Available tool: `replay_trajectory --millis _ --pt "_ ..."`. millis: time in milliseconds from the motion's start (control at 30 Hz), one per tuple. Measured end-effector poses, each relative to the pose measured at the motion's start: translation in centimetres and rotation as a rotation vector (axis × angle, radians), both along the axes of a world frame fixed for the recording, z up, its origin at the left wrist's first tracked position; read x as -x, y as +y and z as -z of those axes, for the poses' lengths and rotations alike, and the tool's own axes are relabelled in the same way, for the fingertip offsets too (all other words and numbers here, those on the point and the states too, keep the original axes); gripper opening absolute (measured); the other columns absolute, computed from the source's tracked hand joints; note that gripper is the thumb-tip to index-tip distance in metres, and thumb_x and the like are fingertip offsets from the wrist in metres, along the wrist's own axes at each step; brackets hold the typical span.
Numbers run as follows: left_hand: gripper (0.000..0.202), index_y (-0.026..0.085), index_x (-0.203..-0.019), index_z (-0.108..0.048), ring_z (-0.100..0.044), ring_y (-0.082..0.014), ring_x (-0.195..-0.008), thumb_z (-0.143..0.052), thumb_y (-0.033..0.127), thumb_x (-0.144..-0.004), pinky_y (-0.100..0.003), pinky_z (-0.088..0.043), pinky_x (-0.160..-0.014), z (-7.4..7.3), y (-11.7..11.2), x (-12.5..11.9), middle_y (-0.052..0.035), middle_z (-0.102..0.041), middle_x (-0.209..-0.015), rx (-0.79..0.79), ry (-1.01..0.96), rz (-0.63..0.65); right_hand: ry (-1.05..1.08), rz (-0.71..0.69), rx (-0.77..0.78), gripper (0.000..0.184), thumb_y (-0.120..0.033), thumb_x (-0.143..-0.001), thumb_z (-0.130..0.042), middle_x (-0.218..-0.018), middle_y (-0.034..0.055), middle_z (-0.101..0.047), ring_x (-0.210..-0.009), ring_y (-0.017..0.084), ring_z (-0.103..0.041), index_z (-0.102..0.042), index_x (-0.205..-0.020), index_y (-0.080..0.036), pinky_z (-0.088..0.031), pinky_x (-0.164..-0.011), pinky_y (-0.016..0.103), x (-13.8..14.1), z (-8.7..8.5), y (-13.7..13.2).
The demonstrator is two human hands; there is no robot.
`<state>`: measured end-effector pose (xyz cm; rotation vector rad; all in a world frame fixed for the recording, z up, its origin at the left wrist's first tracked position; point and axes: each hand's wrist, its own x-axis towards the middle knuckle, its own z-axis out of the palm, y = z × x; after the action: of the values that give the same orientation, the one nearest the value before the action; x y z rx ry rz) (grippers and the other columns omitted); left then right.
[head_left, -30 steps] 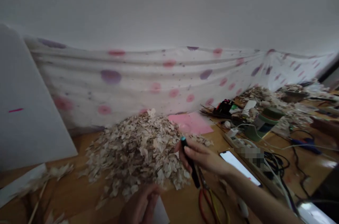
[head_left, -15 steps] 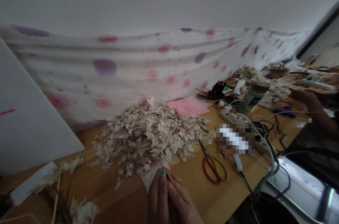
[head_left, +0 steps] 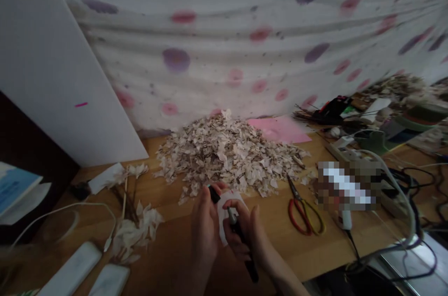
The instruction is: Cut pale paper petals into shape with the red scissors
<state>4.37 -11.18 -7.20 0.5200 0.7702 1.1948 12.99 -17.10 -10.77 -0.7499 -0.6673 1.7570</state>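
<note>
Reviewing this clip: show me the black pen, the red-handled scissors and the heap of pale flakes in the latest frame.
black pen point(head_left: 252, 271), head view, on its lower barrel
red-handled scissors point(head_left: 293, 215), head view, on the red handle loop
heap of pale flakes point(head_left: 224, 156), head view, on the heap's middle

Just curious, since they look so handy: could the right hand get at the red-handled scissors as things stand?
Probably yes. The right hand grips a black marker pen, which it may need to put down first, but the red-handled scissors lie nearby on the wooden tabletop, with nothing visible between them.

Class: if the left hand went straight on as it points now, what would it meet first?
The pile of pale flakes, probably: its near edge lies just ahead of the left hand, though depth is unclear.
</note>
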Motion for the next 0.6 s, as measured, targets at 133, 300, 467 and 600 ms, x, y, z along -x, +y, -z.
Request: replay_trajectory --millis 133,300,467,600 --pt "0.044 0.018 -0.069 -0.067 -0.062 -0.013 -0.076 -0.086 0.057 -0.062 -0.022 -0.05 -0.077 -0.8 0.1 0.5 -0.0012 -0.067 -0.081 0.069 -0.092 0.012 0.047 -0.023 -0.07 0.082 -0.099 -0.068 -0.031 -0.058 -0.0134 -0.038 -0.036 0.001 -0.011 -0.038 -0.105 -0.027 -0.013 -0.03 0.009 0.1 -1.2 0.4" --pt "0.046 0.018 -0.073 -0.068 -0.063 -0.0146 -0.081 -0.086 0.059 -0.061 -0.024 -0.049 -0.079 -0.8 -0.6 1.0 -0.0018 -0.068 -0.083 0.152 -0.108 0.08 -0.014 -0.005 -0.103 0.077 -0.095 -0.076 -0.028 -0.058 -0.0129 -0.037 -0.038 0.002 -0.013 -0.038 -0.106 -0.025 -0.015 -0.033 0.01 0.5 -1.6 0.3" --pt "0.048 0.019 -0.077 -0.067 -0.064 -0.0189 -0.092 -0.077 0.065 -0.069 -0.029 -0.049 -0.087 -0.7 -0.6 1.5 -0.0028 -0.068 -0.087 0.085 -0.007 0.107 -0.07 -0.027 -0.09 0.081 -0.096 -0.075 -0.024 -0.057 -0.0123 -0.036 -0.039 0.003 -0.015 -0.04 -0.109 -0.025 -0.014 -0.034 0.013 0.7 -1.6 0.7" --pt "0.048 0.019 -0.08 -0.067 -0.064 -0.0218 -0.098 -0.07 0.067 -0.075 -0.031 -0.048 -0.091 -0.1 -0.7 2.0 -0.0046 -0.068 -0.091 0.014 0.135 0.111 -0.102 -0.046 -0.034 0.091 -0.096 -0.074 -0.029 -0.058 -0.0112 -0.04 -0.04 0.004 -0.019 -0.037 -0.129 -0.024 -0.016 -0.036 0.014 0.6 -1.7 1.0"
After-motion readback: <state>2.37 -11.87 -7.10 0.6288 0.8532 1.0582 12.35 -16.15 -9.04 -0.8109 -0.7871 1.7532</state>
